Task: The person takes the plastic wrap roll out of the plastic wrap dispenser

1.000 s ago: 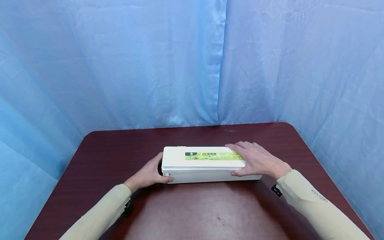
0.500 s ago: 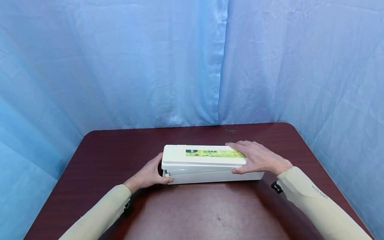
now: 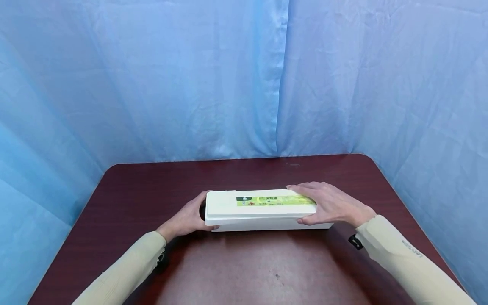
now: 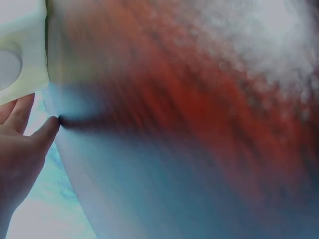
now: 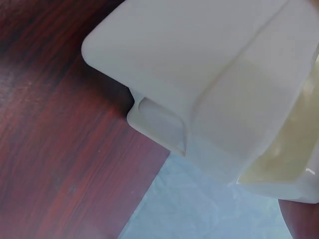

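A long white cling film box [image 3: 225, 205] with a green and yellow label [image 3: 282, 200] lies crosswise on the table. Its lid covers the top, and a strip of the lower body shows below the lid's front edge. My left hand [image 3: 184, 218] holds the left end, thumb at the lower front and fingers around the back. Across the right part of the lid, my right hand [image 3: 337, 204] grips with the thumb on the front and the fingers over the top. The right wrist view shows the white box [image 5: 159, 55] close up, with a recess in its end.
The dark red wooden table [image 3: 167, 178] has rounded far corners. Blue curtains [image 3: 183, 84] hang behind it and at both sides. Light sleeves [image 3: 126, 262] cover both forearms, and a black strap [image 3: 356, 242] shows under the right wrist.
The lid, raised at its left end half a second ago, has come down onto the body, and the gap at that end has closed. Both hands keep their places on the box.
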Available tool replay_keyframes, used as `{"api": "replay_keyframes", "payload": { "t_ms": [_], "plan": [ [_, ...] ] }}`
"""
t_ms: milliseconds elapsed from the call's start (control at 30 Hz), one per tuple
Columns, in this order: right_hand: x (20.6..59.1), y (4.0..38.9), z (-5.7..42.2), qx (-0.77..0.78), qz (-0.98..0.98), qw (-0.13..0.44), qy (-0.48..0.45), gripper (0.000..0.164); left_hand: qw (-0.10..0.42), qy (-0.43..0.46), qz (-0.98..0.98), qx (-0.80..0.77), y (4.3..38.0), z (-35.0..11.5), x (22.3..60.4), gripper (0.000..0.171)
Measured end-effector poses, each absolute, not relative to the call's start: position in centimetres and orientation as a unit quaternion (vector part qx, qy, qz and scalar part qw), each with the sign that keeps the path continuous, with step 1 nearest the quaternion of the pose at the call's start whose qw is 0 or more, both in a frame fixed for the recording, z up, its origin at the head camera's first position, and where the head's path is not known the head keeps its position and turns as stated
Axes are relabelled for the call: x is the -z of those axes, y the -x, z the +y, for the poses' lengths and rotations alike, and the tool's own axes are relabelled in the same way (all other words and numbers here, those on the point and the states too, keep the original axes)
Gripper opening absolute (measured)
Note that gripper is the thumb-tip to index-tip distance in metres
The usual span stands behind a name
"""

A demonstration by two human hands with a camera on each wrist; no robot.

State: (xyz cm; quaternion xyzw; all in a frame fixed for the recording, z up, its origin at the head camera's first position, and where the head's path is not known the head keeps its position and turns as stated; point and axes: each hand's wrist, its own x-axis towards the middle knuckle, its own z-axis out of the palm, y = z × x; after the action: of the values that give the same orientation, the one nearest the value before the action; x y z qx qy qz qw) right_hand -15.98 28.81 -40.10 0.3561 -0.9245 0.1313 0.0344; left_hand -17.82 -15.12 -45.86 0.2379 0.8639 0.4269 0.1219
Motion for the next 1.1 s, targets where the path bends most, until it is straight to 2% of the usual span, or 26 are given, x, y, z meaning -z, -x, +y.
{"api": "replay_keyframes", "payload": {
  "t_ms": [300,533,767,1100],
  "plan": [
    [40.9,15.8,28.1,-0.094,-0.930,0.076,-0.347,0.098,0.135,-0.219,0.864,-0.433,17.6,-15.2,45.9,0.109],
    [41.2,15.4,28.0,-0.057,-0.936,0.082,-0.337,0.103,0.141,-0.212,0.862,-0.437,17.5,-14.9,45.9,0.111],
    [41.3,15.1,28.6,-0.012,-0.931,0.100,-0.352,0.120,0.141,-0.211,0.862,-0.439,17.4,-14.8,45.8,0.111],
    [40.5,14.4,29.1,0.001,-0.932,0.080,-0.354,0.102,0.127,-0.221,0.864,-0.435,17.4,-14.7,45.8,0.110]
  ]
}}
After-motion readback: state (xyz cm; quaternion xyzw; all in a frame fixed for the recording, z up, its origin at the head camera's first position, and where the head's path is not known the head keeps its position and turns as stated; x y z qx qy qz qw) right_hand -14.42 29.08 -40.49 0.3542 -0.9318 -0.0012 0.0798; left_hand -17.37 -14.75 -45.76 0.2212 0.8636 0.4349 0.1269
